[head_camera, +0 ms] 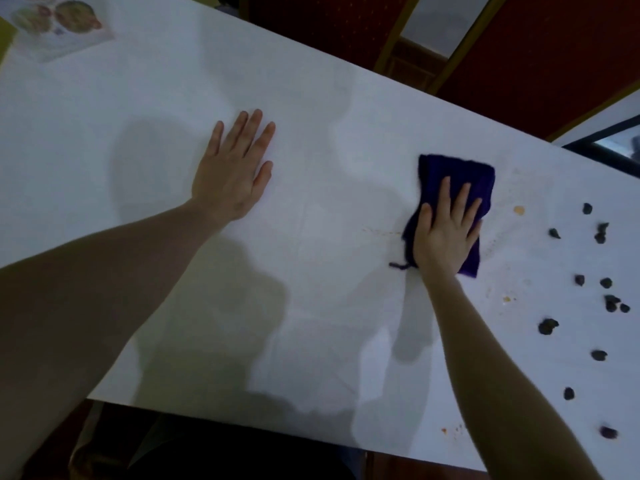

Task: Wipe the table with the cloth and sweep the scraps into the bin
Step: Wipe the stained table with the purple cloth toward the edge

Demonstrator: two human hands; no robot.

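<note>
A folded dark purple cloth (460, 178) lies on the white table (329, 289), right of centre. My right hand (445, 230) presses flat on the cloth with straight fingers. My left hand (235, 168) rests flat on the bare table to the left, fingers spread. Several small dark scraps (547, 326) are scattered on the table to the right of the cloth. A small orange stain (518, 210) and faint orange specks sit between cloth and scraps. No bin is in view.
A printed sheet with food pictures (59, 22) lies at the table's far left corner. Red chairs with yellow frames (519, 57) stand beyond the far edge. A dark frame (609, 147) shows at the right edge.
</note>
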